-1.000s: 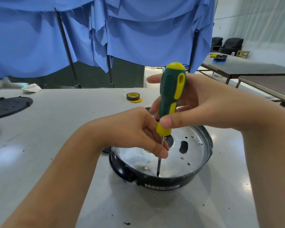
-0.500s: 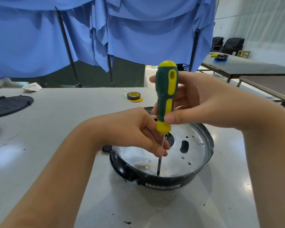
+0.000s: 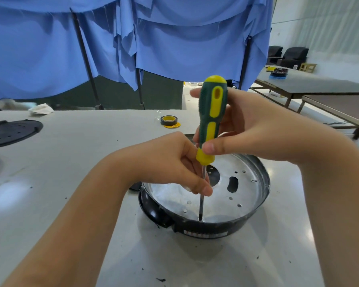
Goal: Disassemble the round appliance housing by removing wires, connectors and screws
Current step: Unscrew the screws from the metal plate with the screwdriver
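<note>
Housing (image 3: 207,228), round and black with a shiny metal pan set in it, sits on the grey table (image 3: 71,154) directly in front of the person; the pan floor shows small holes, one oblong slot and a dark round opening near its middle. A screwdriver (image 3: 212,112) with a green and yellow handle stands nearly upright in the pan, its tip touching the floor close to the near wall; the right hand (image 3: 255,131) grips the handle, thumb across the yellow collar and fingers curled behind it; the left hand (image 3: 172,160) pinches the thin shaft between its fingertips just below the handle. Beyond the housing a roll of black tape (image 3: 169,120) lies on a yellow disc; at the far left edge of the table lies a black perforated plate (image 3: 13,132), and behind it a crumpled white cloth (image 3: 40,109); blue sheets (image 3: 174,44) hang on poles behind the table.
</note>
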The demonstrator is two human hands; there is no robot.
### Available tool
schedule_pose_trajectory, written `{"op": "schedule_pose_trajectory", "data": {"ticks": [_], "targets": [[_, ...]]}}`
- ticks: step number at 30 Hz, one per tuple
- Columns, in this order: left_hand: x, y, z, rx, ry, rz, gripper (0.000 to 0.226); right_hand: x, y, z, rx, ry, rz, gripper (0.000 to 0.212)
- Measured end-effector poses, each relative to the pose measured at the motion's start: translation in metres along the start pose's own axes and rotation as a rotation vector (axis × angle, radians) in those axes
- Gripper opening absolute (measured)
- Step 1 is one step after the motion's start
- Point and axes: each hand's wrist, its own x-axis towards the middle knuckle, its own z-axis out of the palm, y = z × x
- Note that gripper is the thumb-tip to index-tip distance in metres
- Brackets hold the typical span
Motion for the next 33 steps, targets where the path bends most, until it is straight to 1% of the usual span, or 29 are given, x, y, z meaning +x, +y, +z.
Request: {"op": "schedule_pose_trajectory", "data": {"ticks": [1,2,4,5,6,9,10,16,20,23,26,30,33], "targets": [[-0.001,0.0,-0.001,-0.01,-0.033,-0.001,0.007,-0.001,0.0,-0.001,0.042,-0.027,-0.006,0.068],[-0.002,0.0,-0.001,-0.016,-0.067,0.0,0.013,-0.002,0.001,-0.001,0.091,-0.058,-0.009,0.069],[-0.002,0.0,-0.002,-0.039,-0.103,-0.009,0.034,-0.004,0.001,-0.002,0.154,-0.108,-0.016,0.071],[-0.003,0.0,-0.002,-0.043,-0.101,-0.012,0.04,-0.004,0.001,-0.002,0.156,-0.118,-0.018,0.07],[-0.002,0.0,-0.002,-0.028,-0.093,-0.009,0.037,-0.004,0.001,-0.003,0.141,-0.115,-0.017,0.07],[-0.001,0.0,0.0,0.019,-0.057,0.008,0.008,-0.003,0.0,-0.002,0.038,-0.046,0.024,0.071],[-0.001,0.0,0.0,0.021,-0.045,0.01,0.005,-0.002,0.001,0.0,0.01,-0.023,0.038,0.071],[0.003,-0.003,0.002,0.013,-0.003,0.011,0.014,-0.001,0.001,-0.003,0.007,0.03,0.024,0.068],[0.003,-0.004,-0.001,0.026,-0.071,-0.032,0.016,-0.004,0.003,-0.008,0.114,0.015,0.01,0.078],[0.002,-0.007,-0.002,0.045,-0.143,-0.088,0.014,-0.003,0.003,-0.008,0.115,0.014,-0.011,0.083],[0.002,-0.011,-0.001,0.077,-0.173,-0.119,0.015,-0.004,0.002,-0.008,0.109,0.039,-0.046,0.077],[0.003,-0.011,0.003,0.129,-0.256,-0.188,0.011,-0.008,-0.003,-0.012,0.15,0.068,-0.058,0.072],[0.006,-0.01,0.011,0.197,-0.264,-0.216,0.012,-0.01,-0.005,-0.014,0.078,0.108,-0.044,0.074]]}}
